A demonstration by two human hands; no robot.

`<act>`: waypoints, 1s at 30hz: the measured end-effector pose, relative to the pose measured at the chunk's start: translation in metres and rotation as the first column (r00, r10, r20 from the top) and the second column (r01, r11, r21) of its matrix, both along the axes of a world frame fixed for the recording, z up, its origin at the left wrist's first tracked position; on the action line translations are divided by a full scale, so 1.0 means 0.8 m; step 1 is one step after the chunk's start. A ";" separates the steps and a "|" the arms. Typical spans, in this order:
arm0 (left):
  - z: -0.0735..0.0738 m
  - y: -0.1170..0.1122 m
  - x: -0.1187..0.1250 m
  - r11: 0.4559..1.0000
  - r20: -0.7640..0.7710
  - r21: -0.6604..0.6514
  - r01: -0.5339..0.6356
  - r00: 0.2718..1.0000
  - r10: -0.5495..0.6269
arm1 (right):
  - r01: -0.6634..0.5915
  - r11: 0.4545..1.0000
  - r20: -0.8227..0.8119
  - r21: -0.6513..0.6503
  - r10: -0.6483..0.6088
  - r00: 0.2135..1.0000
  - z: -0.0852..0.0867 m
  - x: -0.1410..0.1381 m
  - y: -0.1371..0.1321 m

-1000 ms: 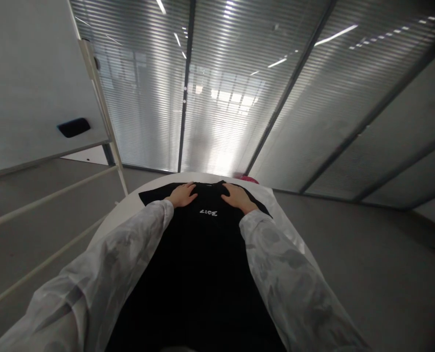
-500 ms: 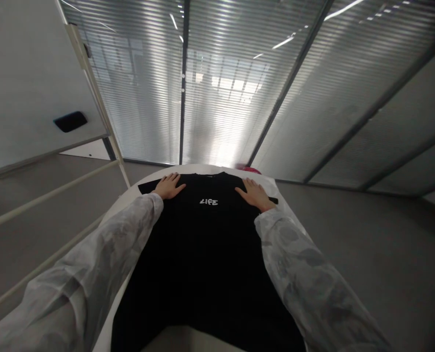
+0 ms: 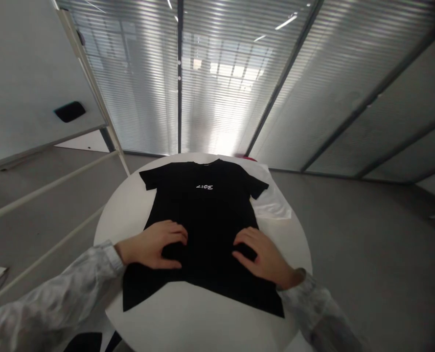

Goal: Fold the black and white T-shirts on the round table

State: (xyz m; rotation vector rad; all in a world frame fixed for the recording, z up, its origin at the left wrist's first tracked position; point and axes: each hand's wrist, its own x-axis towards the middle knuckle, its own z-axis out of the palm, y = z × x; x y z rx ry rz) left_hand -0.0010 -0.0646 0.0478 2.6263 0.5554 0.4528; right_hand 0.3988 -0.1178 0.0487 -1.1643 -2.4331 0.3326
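Observation:
A black T-shirt (image 3: pixel 202 215) with a small white print on its chest lies spread on a round white table (image 3: pixel 118 210), its neck toward the far edge. My left hand (image 3: pixel 158 244) is over the left lower half of the shirt, thumb and fingers apart, holding nothing. Over the lower right half is my right hand (image 3: pixel 259 254), also with thumb and fingers spread and nothing between them. Whether the fingertips press on the cloth or hover just above it, I cannot tell. Both sleeves of the shirt lie stretched outward.
White cloth or plastic (image 3: pixel 276 200) lies beside the shirt's right sleeve. A whiteboard on a cream metal frame (image 3: pixel 63 190) stands at the left. Behind the table is a glass partition with blinds (image 3: pixel 217 98). Something red (image 3: pixel 250 158) shows at the table's far edge.
Both hands have come back from the shirt's shoulders to its lower half, nearer to me. The sleeves and more of the table now show.

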 end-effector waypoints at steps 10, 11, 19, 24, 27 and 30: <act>0.003 -0.078 -0.027 1.000 -0.086 0.009 -0.023 0.996 0.024 | -0.026 0.982 0.007 -0.188 0.028 1.000 -0.024 -0.005 -0.096; 0.010 -0.077 -0.028 1.000 -0.073 -0.026 -0.007 0.997 0.005 | -0.044 0.978 -0.006 -0.204 0.044 0.999 -0.020 -0.007 -0.097; 0.018 -0.084 -0.056 0.937 -0.049 -0.342 0.068 0.995 -0.089 | -0.092 0.898 0.005 -0.431 0.104 0.995 0.012 -0.022 -0.109; 0.020 -0.076 -0.063 0.791 -0.071 -0.606 0.084 0.985 -0.159 | -0.034 0.872 0.000 -0.489 0.039 0.999 0.026 -0.015 -0.066; 0.035 -0.029 -0.068 0.793 -0.088 -0.608 -0.050 0.996 -0.005 | 0.060 0.934 -0.083 -0.354 -0.095 0.992 0.032 -0.007 -0.010; 0.031 0.053 -0.083 0.825 -0.025 -0.404 -0.394 0.907 0.421 | 0.211 0.966 -0.118 -0.150 -0.230 0.966 0.023 -0.008 0.047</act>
